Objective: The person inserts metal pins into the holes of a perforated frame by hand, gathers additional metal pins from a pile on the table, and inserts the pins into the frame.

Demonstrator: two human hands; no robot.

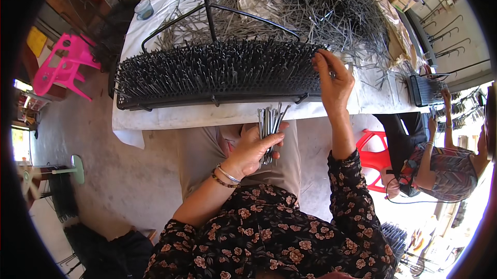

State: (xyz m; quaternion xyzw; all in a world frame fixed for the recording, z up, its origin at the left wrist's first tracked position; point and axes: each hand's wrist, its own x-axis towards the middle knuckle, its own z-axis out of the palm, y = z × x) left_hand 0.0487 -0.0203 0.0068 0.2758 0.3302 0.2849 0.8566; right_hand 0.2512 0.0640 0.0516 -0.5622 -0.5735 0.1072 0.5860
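Left hand (253, 147) curls round bunch of thin metal sticks (268, 126), over lap, near table edge. Right hand (335, 79) has thumb and finger close together at right end of long black rack (220, 96); too small to tell if stick is between them. Rack sits on white cloth (233, 117), crowded with sticks standing up. Behind rack, big messy pile of loose sticks (331, 7). Far right, other person (448, 173) at smaller black rack (425, 91).

The person wears a black blouse (248, 242) with a peach rose and greyish leaf print, its sleeves (353, 196) gathered at the cuffs; beige trousers (195, 162); a silvery bangle (227, 174) and dark beaded bracelet (221, 181).
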